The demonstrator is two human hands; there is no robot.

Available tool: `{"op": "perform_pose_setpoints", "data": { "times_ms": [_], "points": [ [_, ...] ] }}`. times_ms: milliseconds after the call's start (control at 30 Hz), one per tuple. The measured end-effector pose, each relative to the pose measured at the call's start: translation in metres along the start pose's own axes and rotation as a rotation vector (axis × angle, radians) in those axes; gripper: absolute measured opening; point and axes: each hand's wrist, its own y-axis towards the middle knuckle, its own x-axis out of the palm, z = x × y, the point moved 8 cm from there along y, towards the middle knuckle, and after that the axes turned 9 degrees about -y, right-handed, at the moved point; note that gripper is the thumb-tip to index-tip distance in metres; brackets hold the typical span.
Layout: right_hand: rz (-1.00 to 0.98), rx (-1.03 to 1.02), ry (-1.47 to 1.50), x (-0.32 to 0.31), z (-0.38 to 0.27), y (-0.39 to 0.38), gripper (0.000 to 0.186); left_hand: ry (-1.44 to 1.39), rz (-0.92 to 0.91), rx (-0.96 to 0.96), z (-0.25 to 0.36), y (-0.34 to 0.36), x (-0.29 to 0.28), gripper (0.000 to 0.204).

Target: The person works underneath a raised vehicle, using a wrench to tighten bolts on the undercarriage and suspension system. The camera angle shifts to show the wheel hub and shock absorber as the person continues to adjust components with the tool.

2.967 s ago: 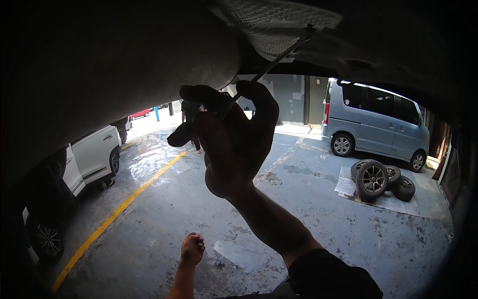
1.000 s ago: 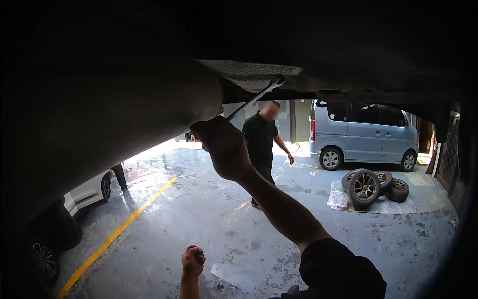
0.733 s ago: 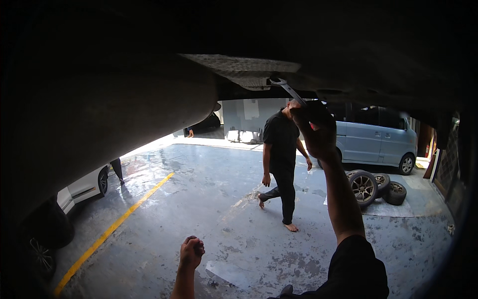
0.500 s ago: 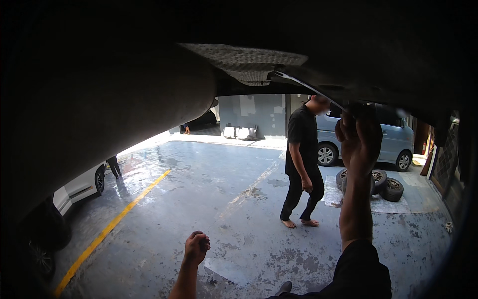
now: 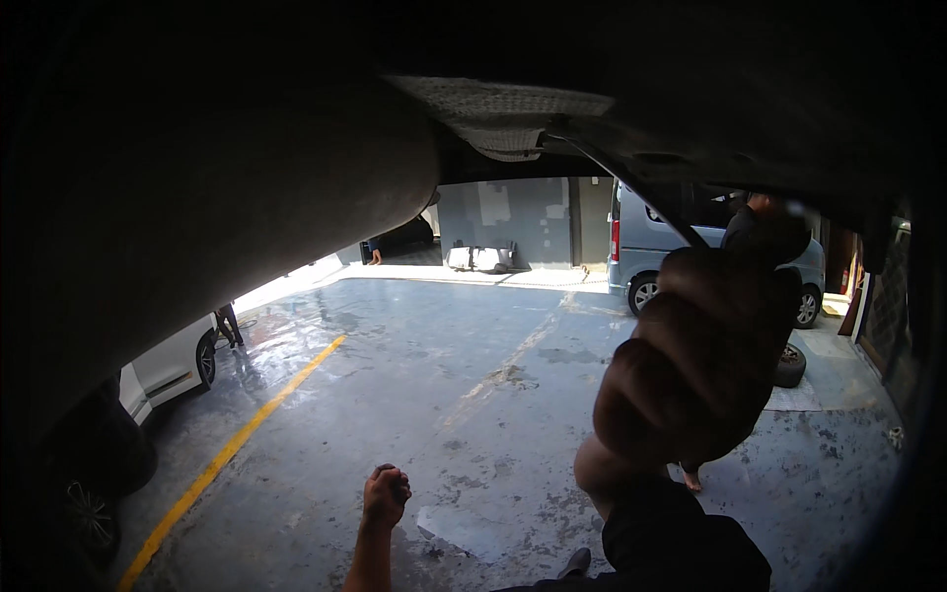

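I am looking out from beneath a car's dark underside. My right hand (image 5: 691,355) is large and near, its fingers wrapped round a long wrench (image 5: 641,192). The wrench slants up and left to a shadowed spot on the underside beside a dimpled metal heat shield (image 5: 493,104); whether it sits on a fastener, I cannot tell. A large rounded dark body (image 5: 296,197) hangs to the left of the shield. Low in the view, my left hand (image 5: 385,493) is closed in a fist, with something dark in or at its fingers that I cannot make out.
A white car (image 5: 168,370) stands at the left, with a person's legs (image 5: 229,326) beside it. A blue van (image 5: 636,257) and stacked wheels (image 5: 789,367) are at the right. Another person (image 5: 755,212) is mostly behind my right hand. A yellow line (image 5: 242,449) marks the grey floor.
My right hand moved rightward, then came lower and much nearer, still holding the wrench, whose handle now points lower right. The person in black walked right, behind my hand. My left hand barely moved.
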Motion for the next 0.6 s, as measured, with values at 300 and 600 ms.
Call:
{"op": "perform_pose_setpoints", "data": {
  "times_ms": [300,600],
  "points": [
    [0.058,-0.280,-1.386,-0.034,0.161,0.023,0.043,-0.057,0.065,0.083,-0.003,-0.023,-0.001,0.009],
    [0.346,-0.531,-1.361,-0.197,0.066,-0.018,0.011,-0.113,0.195,0.132,-0.009,-0.036,-0.031,0.010]
  ]
}}
